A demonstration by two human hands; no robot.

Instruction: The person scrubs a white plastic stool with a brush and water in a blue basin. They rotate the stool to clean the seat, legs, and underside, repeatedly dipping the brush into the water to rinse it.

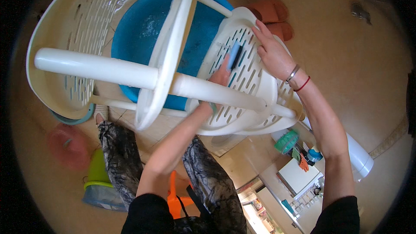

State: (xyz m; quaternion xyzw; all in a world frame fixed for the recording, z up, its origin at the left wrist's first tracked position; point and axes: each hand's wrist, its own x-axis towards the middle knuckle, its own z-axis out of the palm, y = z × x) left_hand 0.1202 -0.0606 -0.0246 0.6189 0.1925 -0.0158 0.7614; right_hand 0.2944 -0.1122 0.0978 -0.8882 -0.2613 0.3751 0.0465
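Note:
A white plastic tiered rack with slotted shelves [243,74] lies tilted on its side over a large blue plastic tub [143,35]. My left hand [221,74] reaches behind the rack's thick white post [97,70] and grips a light-blue brush [234,55] with dark bristles, held against a slotted shelf; part of the hand is hidden by the post. My right hand [271,50] rests on the rim of the same shelf, its fingers over the edge. The wrist behind it bears a metal bangle and a red cord.
Orange slippers [279,19] lie beyond the shelf. A red basin [70,146], a green bucket [99,169] and a clear blue-tinted tub [102,196] stand at lower left. An orange plastic thing [182,204] is between my legs. A metal shower head [360,13] is at upper right.

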